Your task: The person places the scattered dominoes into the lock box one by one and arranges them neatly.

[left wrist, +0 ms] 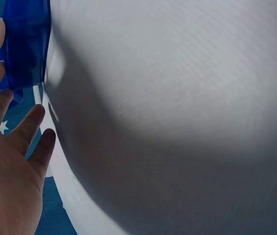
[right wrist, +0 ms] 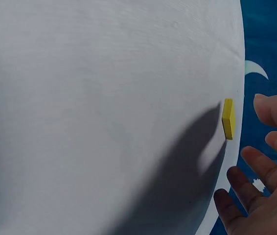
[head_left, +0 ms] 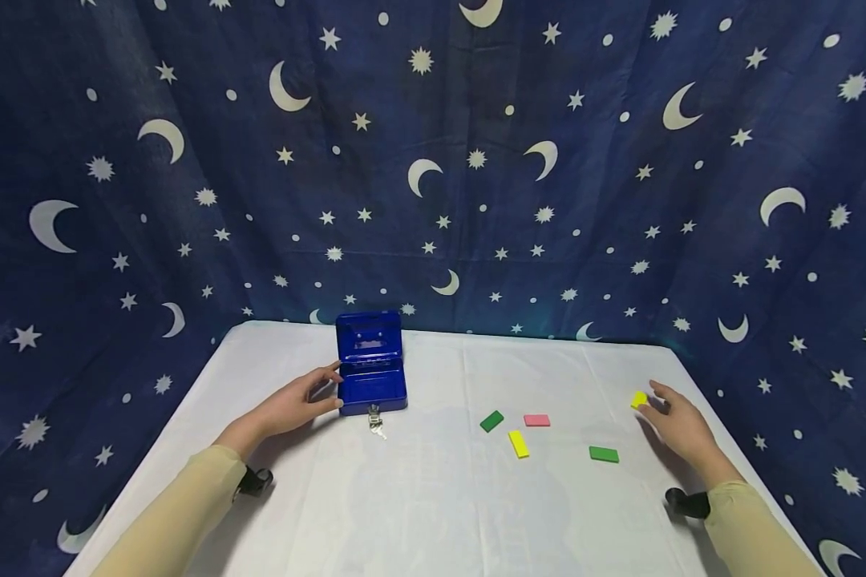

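Observation:
A small blue cash box stands at the back left of the table with its lid raised. Keys hang from the lock on its front. My left hand is at the box's left side, thumb and fingertips right at its edge; in the left wrist view the fingers are spread beside the blue wall. Over on the right, my right hand hovers around a yellow block. The right wrist view shows that yellow block on the cloth, with the loosely spread fingers apart from it.
Between the hands lie several flat blocks: a dark green one, a pink one, another yellow one and a lighter green one. A white cloth covers the table. Dark blue star-patterned curtains enclose its back and sides.

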The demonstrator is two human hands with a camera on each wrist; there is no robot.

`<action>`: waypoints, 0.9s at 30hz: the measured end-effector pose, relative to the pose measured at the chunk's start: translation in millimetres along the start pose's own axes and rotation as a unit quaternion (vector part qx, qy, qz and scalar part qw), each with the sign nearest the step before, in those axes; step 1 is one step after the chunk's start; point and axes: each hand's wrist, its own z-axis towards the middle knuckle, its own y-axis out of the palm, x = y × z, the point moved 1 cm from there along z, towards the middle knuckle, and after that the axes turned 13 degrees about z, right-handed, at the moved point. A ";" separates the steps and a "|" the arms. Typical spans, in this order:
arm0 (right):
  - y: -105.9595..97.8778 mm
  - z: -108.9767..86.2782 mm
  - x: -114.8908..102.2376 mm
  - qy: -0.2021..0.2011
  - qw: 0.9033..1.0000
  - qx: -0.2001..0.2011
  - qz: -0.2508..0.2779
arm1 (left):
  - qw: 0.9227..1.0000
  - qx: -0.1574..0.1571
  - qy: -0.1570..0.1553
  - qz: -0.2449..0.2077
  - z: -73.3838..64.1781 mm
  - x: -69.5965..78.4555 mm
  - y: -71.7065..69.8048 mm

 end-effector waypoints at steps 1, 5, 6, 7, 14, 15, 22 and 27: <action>-0.9 1.2 1.5 0.004 1.000 -0.001 0.000 | 1.000 0.000 0.000 -0.003 0.2 -0.1 0.0; -4.1 4.5 7.0 0.023 1.000 -0.007 0.009 | 1.000 0.000 0.003 0.001 1.2 -1.2 1.1; -4.7 5.1 8.4 0.027 1.000 -0.009 0.011 | 1.000 0.000 0.002 0.002 1.4 -1.6 1.4; -5.2 5.7 9.8 0.030 0.999 -0.010 0.013 | 1.000 0.001 0.003 0.003 1.4 -2.0 1.6; -6.8 9.2 19.3 0.039 0.999 -0.004 0.010 | 1.000 0.005 0.001 0.007 2.1 -3.9 0.8; -6.7 9.5 20.2 0.042 0.999 -0.003 0.009 | 1.000 0.004 0.000 0.006 2.2 -3.6 0.5; -7.4 12.6 23.1 0.059 0.998 -0.002 -0.003 | 1.000 0.005 0.000 0.021 2.0 -3.2 -1.0; -7.8 13.3 23.0 0.062 0.998 -0.002 -0.008 | 1.000 0.003 -0.004 0.030 1.1 -1.4 -1.9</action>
